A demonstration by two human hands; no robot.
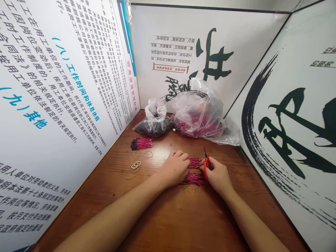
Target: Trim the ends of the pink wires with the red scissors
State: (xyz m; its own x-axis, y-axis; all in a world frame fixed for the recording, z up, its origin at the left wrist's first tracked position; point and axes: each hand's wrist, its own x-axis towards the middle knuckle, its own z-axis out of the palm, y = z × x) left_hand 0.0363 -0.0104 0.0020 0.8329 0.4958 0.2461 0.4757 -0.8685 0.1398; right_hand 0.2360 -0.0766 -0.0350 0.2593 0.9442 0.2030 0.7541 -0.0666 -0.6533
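Two piles of short magenta wires lie between my hands, a far wire pile [195, 162] and a near wire pile [195, 178]. My left hand [177, 167] rests over their left ends, fingers curled down and closed on the wires; the fingertips are partly hidden. In my right hand [217, 173] is a pair of red-handled pliers [207, 163], its dark jaws pointing up and away. That hand's fingers are wrapped round the handles, beside the right ends of the wires. A neat bundle of magenta wires with black ends [141, 144] lies farther off to the left.
Several rubber bands [133, 168] lie left of my left hand. At the back stand a clear bag of black pieces [153, 127] and a larger plastic bag of magenta wires [199, 119]. Printed panels [168, 21] wall in the wooden table [168, 217] on three sides.
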